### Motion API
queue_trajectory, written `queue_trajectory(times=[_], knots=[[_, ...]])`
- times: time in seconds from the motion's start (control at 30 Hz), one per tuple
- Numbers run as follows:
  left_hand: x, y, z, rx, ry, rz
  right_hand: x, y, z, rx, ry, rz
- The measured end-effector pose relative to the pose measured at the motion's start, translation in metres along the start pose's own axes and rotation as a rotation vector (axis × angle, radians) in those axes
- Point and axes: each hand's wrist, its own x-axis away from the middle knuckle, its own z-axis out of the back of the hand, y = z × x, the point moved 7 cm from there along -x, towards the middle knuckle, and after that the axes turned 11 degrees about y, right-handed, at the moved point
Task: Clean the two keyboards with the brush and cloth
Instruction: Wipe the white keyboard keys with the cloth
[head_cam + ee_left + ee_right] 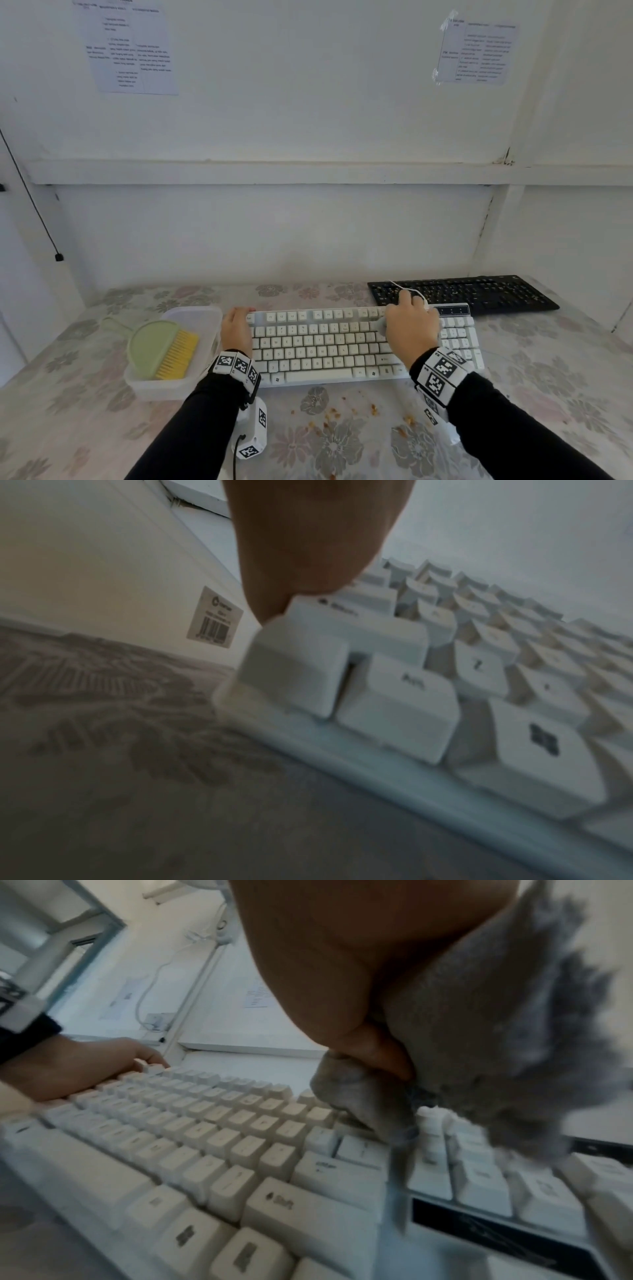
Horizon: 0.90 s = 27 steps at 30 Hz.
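Right hand point(359, 993) fisted around grey cloth point(479, 1031) on white keyboard point(329, 346)

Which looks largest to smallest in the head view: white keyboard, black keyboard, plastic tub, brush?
1. White keyboard
2. Black keyboard, though it lies farther back, so unsure
3. Plastic tub
4. Brush

Black long sleeves point(178, 425) on both arms, white wristbands point(236, 368) printed with black square markers, white marker-tagged camera box point(253, 431) with black cable under left wrist.
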Motion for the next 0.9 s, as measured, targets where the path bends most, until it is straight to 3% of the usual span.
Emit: queue_trajectory(times=[0.17,0.3,0.43,0.6,0.77,0.9], knots=[[-0.003,-0.005,-0.001,-0.022,-0.007,-0.007,-0.008,0.031,0.006,-0.11,0.04,-0.128],[-0.01,-0.015,-0.002,-0.015,-0.042,0.072,-0.017,0.02,0.009,-0.324,0.111,-0.036],[-0.014,-0.023,-0.005,-0.004,-0.113,0.151,-0.011,-0.003,-0.01,-0.363,-0.029,0.066],[-0.015,-0.039,-0.011,0.09,-0.19,0.367,-0.005,0.017,-0.027,-0.176,-0.246,-0.094],[-0.028,-0.058,-0.013,0.039,-0.205,0.428,-0.019,0.02,-0.015,-0.398,-0.088,-0.214],[-0.029,-0.066,-0.013,-0.023,-0.228,0.458,-0.017,-0.004,-0.031,-0.564,-0.154,-0.172]])
